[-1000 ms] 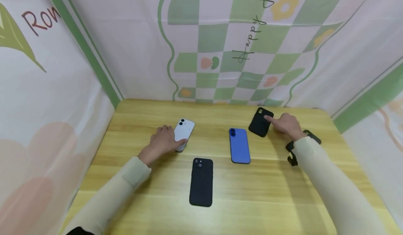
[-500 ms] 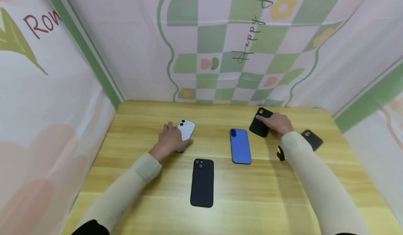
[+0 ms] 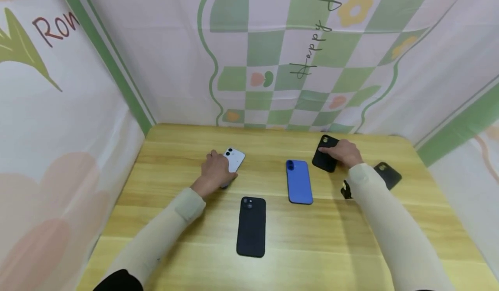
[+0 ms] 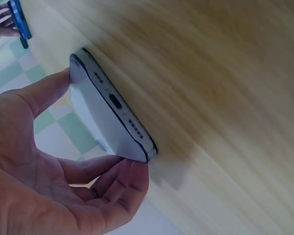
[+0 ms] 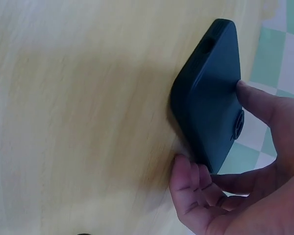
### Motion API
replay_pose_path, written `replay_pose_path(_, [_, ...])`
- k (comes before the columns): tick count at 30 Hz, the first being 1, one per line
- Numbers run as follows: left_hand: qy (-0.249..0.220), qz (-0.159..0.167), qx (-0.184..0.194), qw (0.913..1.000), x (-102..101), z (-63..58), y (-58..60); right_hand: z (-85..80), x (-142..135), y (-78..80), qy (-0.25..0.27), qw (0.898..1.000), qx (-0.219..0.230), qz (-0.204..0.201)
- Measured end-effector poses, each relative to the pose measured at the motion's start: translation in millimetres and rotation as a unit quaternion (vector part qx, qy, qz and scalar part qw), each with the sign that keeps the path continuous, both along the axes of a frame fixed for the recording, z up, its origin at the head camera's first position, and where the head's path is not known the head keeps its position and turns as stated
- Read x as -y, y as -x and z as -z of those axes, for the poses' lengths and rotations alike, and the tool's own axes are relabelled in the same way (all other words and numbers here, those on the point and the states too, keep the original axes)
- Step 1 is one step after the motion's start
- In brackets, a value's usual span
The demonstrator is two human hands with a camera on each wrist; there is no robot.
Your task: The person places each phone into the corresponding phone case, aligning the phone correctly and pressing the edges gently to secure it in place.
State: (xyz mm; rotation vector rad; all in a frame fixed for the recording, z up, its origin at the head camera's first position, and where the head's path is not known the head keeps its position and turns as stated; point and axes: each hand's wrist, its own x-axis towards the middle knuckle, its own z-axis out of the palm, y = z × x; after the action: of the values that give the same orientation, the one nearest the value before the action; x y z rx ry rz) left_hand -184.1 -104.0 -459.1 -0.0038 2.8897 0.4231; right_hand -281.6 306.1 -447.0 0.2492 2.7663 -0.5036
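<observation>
My left hand (image 3: pixel 216 169) grips a white phone (image 3: pixel 234 157) by its long edges, thumb on one side and fingers on the other. In the left wrist view, the phone's (image 4: pixel 105 110) bottom end with its charging port faces the camera, close over the wood. My right hand (image 3: pixel 345 153) holds a black phone case (image 3: pixel 325 156) at the back of the table, thumb at one long edge and fingertips at the other. Its port opening shows in the right wrist view, on the case's (image 5: pixel 208 98) near end. I cannot tell whether a phone is inside.
A blue phone (image 3: pixel 299 182) lies between the hands, camera side up. Nearer to me is a black phone (image 3: pixel 251 227). Another dark case (image 3: pixel 388 175) lies beyond the right forearm. The wooden table (image 3: pixel 312 247) meets a patterned cloth (image 3: pixel 261 48) at its back edge.
My left hand has moved right, farther over the white phone. My right hand has shifted left onto the black case, and its forearm has uncovered more of the other dark case.
</observation>
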Motion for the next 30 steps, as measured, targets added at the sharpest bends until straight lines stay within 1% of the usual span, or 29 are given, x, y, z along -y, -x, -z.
replay_pose_path(3, [-0.023,-0.008,0.001,0.9997,0,-0.1,-0.8,-1.3,2,0.6,0.014,1.000,0.001,0.004])
replay_pose_path(6, [-0.042,-0.016,-0.002,0.9990,2,-0.6,-1.6,-0.7,3,1.0,0.028,0.999,0.003,0.017])
replay_pose_path(9, [-0.046,-0.021,-0.006,0.9987,2,-0.8,-1.8,0.5,4,0.5,0.032,0.999,0.001,0.029])
replay_pose_path(13, [-0.041,-0.024,-0.010,0.9988,3,-0.5,-0.5,3.1,5,-0.9,0.026,0.999,-0.020,0.035])
replay_pose_path(15, [-0.050,-0.027,-0.010,0.9984,3,0.0,0.8,4.3,6,-1.6,0.031,0.998,-0.033,0.040])
replay_pose_path(20, [-0.090,-0.034,0.013,0.9952,4,2.0,3.7,4.8,6,-2.7,0.053,0.994,-0.073,0.063])
replay_pose_path(23, [-0.091,-0.027,0.023,0.9952,6,3.6,5.5,1.7,4,-1.8,0.061,0.991,-0.097,0.064])
replay_pose_path(26, [-0.092,-0.023,0.023,0.9952,9,5.7,7.5,-2.7,2,0.4,0.086,0.990,-0.094,0.066])
replay_pose_path(30, [-0.126,-0.037,0.026,0.9910,12,5.6,8.5,-7.1,1,2.3,0.112,0.988,-0.083,0.070])
